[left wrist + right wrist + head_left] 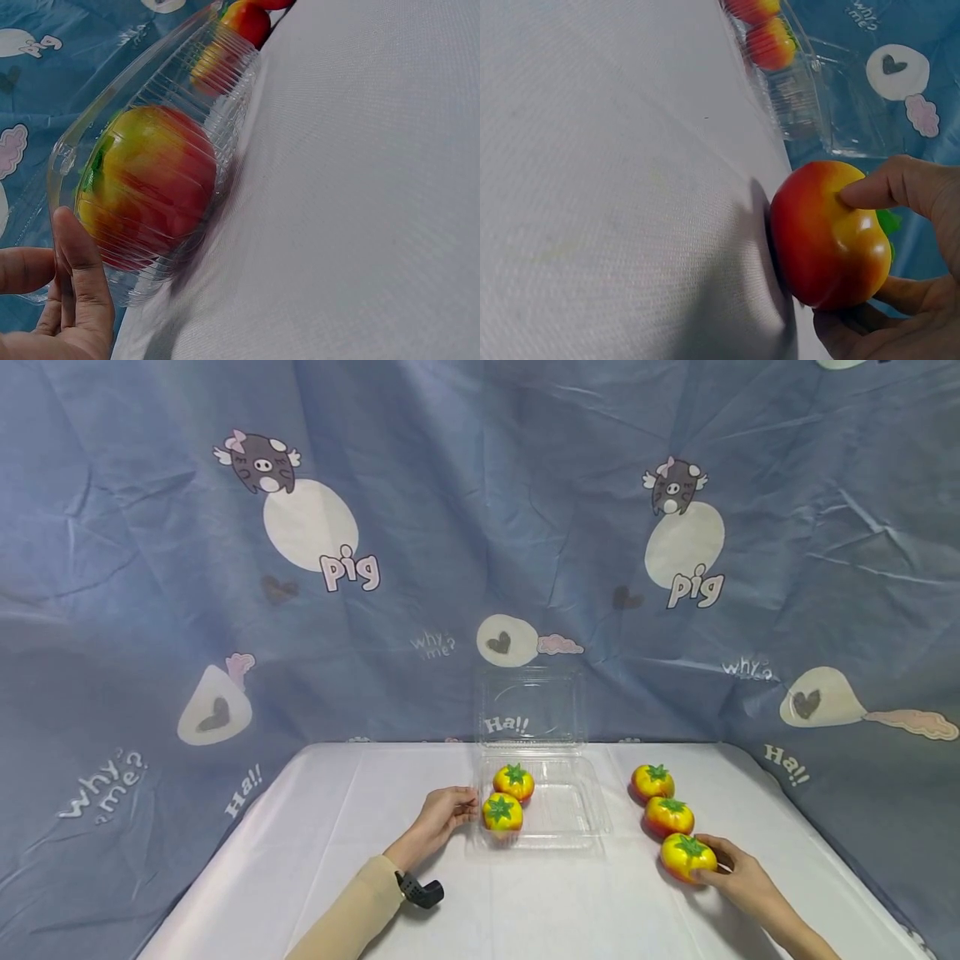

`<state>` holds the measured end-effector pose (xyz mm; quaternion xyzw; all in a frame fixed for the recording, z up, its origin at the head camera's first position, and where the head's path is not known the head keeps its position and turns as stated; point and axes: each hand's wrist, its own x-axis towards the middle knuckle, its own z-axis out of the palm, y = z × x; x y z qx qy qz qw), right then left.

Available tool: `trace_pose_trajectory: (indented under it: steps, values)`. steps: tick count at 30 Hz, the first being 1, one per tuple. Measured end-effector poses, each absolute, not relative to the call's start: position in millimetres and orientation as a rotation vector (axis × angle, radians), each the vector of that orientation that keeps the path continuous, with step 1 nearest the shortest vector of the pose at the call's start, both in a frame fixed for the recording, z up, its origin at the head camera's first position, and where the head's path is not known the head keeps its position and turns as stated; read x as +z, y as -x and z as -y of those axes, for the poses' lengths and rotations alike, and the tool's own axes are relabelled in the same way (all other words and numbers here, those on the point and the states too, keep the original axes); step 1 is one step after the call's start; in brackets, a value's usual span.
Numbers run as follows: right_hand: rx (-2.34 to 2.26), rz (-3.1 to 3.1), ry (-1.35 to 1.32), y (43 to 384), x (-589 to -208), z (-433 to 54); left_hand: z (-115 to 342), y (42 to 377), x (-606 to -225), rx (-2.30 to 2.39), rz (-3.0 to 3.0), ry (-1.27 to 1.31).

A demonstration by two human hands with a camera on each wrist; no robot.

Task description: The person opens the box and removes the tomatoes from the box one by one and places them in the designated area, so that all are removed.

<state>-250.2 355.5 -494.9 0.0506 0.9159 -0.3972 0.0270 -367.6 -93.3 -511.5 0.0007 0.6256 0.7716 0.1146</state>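
Note:
A clear plastic clamshell box (558, 810) sits with its lid (532, 706) raised at the back. Two yellow-red tomatoes (502, 812) with green star-shaped tops lie in its left part. At the box's left side, my left hand (442, 818) pinches the rim between thumb and fingers, as the left wrist view shows. To the right of the box, three more tomatoes stand in a slanting row. My right hand (738, 877) grips the nearest tomato (825, 236), thumb on one side and fingers on the other. This tomato appears to rest on the cloth.
Behind the nearest tomato in the row are a middle tomato (669, 817) and a far tomato (652, 782). White cloth (540, 910) covers the table. A blue curtain (465, 527) with pig prints hangs behind the table's back edge.

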Motion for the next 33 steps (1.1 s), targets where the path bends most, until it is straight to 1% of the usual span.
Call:
trace_pose_trajectory:
  steps: [6, 15, 25, 33]
  values:
    - [-1.197, -2.83, -0.141, 249.8, -494.7, -354.8, 94.4, 367.7, -510.2, 2.244, -1.843, -0.008]
    - [-1.206, -2.829, -0.133, 249.6, -496.3, -355.2, 96.1, 355.4, -493.4, 2.231, -1.812, -0.078]
    - [-1.208, -2.84, -0.119, 248.6, -496.0, -358.2, 93.9, 368.1, -512.7, 2.263, -1.83, -0.014]
    - [-1.248, -2.851, -0.085, 248.1, -495.2, -360.6, 92.6, 367.9, -512.9, 2.259, -1.86, 0.004]
